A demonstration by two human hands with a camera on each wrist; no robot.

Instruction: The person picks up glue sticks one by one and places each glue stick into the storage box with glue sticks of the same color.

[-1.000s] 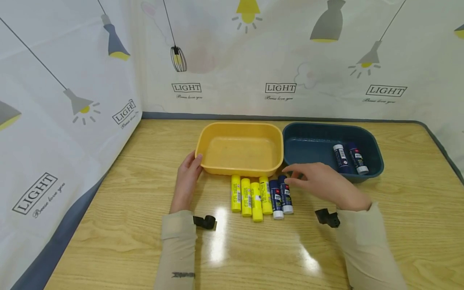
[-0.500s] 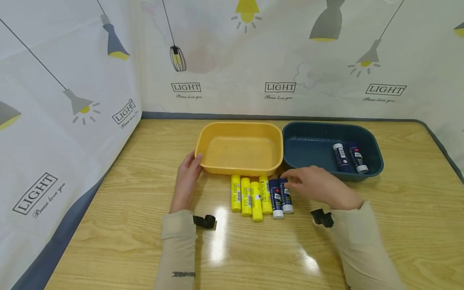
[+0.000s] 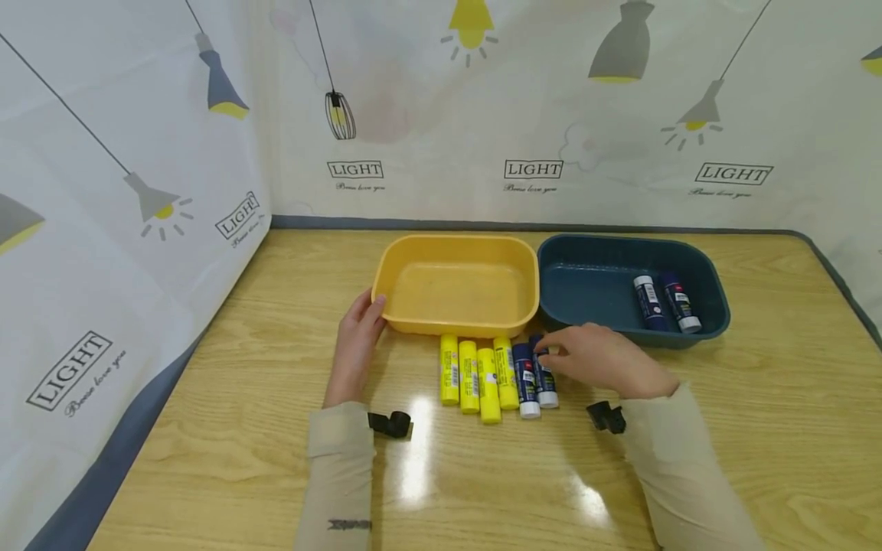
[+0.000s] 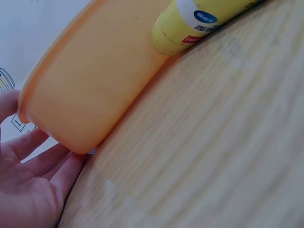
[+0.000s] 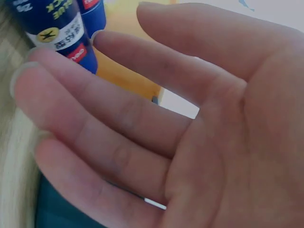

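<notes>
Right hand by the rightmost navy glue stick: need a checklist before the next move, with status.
1. Right hand gripping the rightmost navy glue stick: not ok; right wrist view shows the hand open.
2. Fingertip contact with that stick: cannot tell; they overlap in the head view.
3. That stick apart from the neighbouring navy stick: cannot tell; they lie side by side, very close.
4. Yellow bin steadied: ok; left hand holds its left end.
5. Room in blue bin: ok; two navy sticks lie toward its right end, the left part is bare.
</notes>
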